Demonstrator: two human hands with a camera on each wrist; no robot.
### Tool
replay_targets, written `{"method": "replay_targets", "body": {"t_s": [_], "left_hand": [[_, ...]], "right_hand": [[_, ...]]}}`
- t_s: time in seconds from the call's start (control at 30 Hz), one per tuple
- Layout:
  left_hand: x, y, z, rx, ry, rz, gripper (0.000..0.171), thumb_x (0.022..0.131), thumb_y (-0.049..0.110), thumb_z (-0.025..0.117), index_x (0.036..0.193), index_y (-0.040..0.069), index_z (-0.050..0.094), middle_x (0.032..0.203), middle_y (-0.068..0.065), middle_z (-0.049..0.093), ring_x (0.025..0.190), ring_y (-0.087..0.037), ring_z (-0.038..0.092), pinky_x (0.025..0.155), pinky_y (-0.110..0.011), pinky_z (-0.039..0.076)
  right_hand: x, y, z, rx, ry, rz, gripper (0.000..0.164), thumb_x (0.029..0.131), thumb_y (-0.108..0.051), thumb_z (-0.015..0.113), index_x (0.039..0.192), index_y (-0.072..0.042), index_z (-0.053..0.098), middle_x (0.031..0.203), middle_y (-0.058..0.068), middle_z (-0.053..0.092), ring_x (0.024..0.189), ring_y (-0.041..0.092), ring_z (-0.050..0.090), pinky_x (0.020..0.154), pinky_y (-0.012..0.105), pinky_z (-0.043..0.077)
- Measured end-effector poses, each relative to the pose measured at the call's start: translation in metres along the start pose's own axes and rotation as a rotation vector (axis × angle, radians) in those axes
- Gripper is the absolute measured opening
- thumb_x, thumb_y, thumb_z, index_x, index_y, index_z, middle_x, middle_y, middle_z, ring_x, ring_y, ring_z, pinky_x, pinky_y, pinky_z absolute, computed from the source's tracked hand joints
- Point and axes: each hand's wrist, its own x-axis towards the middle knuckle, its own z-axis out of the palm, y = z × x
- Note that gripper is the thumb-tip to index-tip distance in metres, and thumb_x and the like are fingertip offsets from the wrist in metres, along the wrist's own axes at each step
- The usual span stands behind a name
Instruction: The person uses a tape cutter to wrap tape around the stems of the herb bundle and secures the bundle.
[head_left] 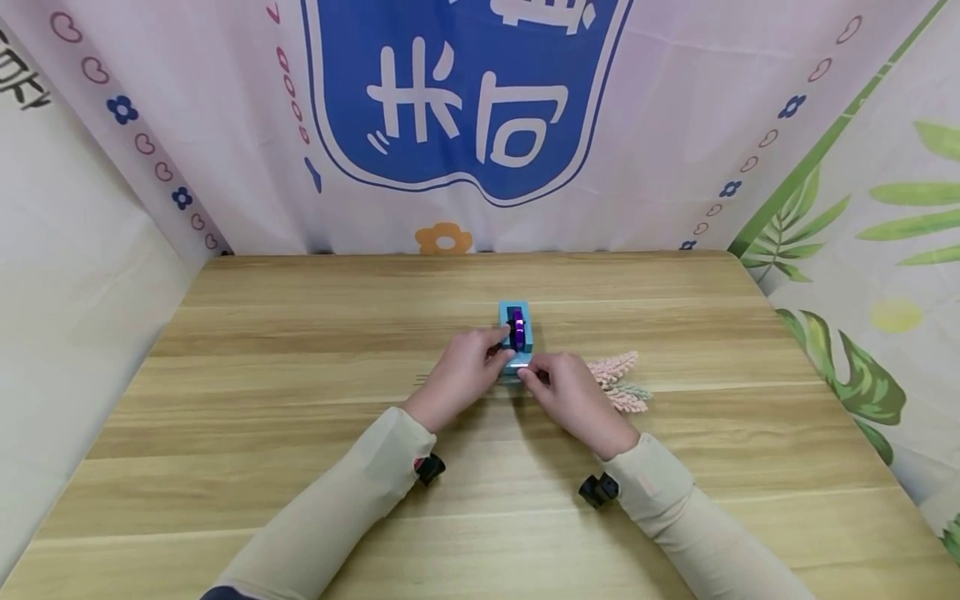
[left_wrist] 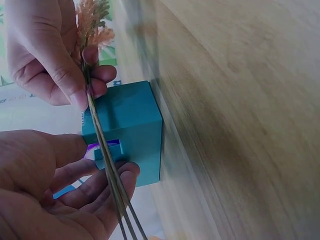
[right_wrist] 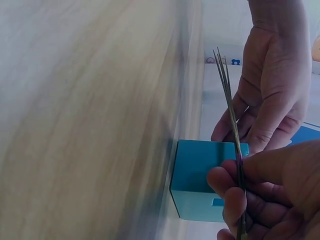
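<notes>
A blue tape dispenser (head_left: 514, 306) with a purple tape roll (head_left: 518, 330) stands upright on the table. My left hand (head_left: 462, 367) grips its left side, the fingers partly hidden by the stems in the left wrist view. Between thumb and fingers, my right hand (head_left: 573, 396) pinches a bunch of thin stems (right_wrist: 231, 110) just in front of the dispenser. A bit of purple shows at the pinch; whether it is tape round the stems cannot be told. Pink and pale green flower heads (head_left: 617, 367) stick out to the right of that hand, and the bare stem ends point left.
The wooden table (head_left: 300, 333) spreads out around both hands. A printed curtain (head_left: 262, 192) hangs along its far edge. Small black cameras (head_left: 430, 469) sit at both wrists. A leaf-printed cloth (head_left: 870, 333) borders the right side.
</notes>
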Motion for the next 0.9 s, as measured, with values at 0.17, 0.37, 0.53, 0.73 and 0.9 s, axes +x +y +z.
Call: {"method": "replay_targets", "body": {"t_s": [0.17, 0.37, 0.53, 0.73, 0.9], "left_hand": [[0.0001, -0.0008, -0.0003, 0.0, -0.001, 0.004, 0.044, 0.107, 0.021, 0.062, 0.148, 0.006, 0.057, 0.113, -0.017, 0.077, 0.055, -0.01, 0.038, 0.052, -0.02, 0.035], [0.0009, -0.0009, 0.0, -0.001, -0.002, 0.004, 0.044, 0.106, 0.02, 0.063, 0.147, 0.004, 0.058, 0.127, -0.017, 0.074, 0.057, -0.011, 0.039, 0.053, -0.02, 0.035], [0.0014, 0.0005, 0.0011, -0.001, -0.016, 0.003, 0.044, 0.106, 0.02, 0.063, 0.147, 0.005, 0.057, 0.141, -0.016, 0.068, 0.059, -0.012, 0.04, 0.053, -0.02, 0.037], [0.0003, -0.0026, 0.0036, -0.032, 0.008, 0.007, 0.044, 0.106, 0.022, 0.063, 0.147, 0.006, 0.059, 0.139, -0.014, 0.07, 0.062, -0.012, 0.044, 0.056, -0.021, 0.039], [-0.0052, -0.0078, 0.0046, -0.06, 0.051, 0.034, 0.043, 0.106, 0.022, 0.063, 0.146, 0.006, 0.06, 0.129, -0.013, 0.074, 0.071, -0.016, 0.054, 0.063, -0.027, 0.048]], "right_hand": [[-0.0002, -0.0011, -0.0001, -0.017, 0.006, -0.006, 0.032, 0.104, -0.013, 0.065, 0.073, -0.009, 0.061, 0.061, -0.002, 0.049, 0.054, 0.009, 0.04, 0.053, 0.021, 0.035], [-0.0004, 0.0001, 0.0012, -0.023, -0.008, -0.004, 0.029, 0.103, -0.013, 0.066, 0.075, -0.008, 0.063, 0.062, -0.002, 0.051, 0.055, 0.009, 0.041, 0.052, 0.021, 0.035], [-0.0016, 0.0019, 0.0009, 0.014, -0.022, 0.017, 0.029, 0.104, -0.014, 0.064, 0.078, -0.003, 0.066, 0.062, -0.002, 0.05, 0.055, 0.009, 0.04, 0.052, 0.022, 0.035], [-0.0029, 0.0024, 0.0006, 0.003, -0.025, 0.015, 0.029, 0.105, -0.015, 0.064, 0.079, -0.003, 0.067, 0.061, -0.003, 0.047, 0.055, 0.009, 0.039, 0.052, 0.021, 0.034], [-0.0049, 0.0004, -0.0001, -0.02, -0.001, -0.025, 0.031, 0.105, -0.017, 0.065, 0.076, -0.005, 0.066, 0.06, -0.004, 0.046, 0.054, 0.008, 0.039, 0.052, 0.022, 0.036]]}}
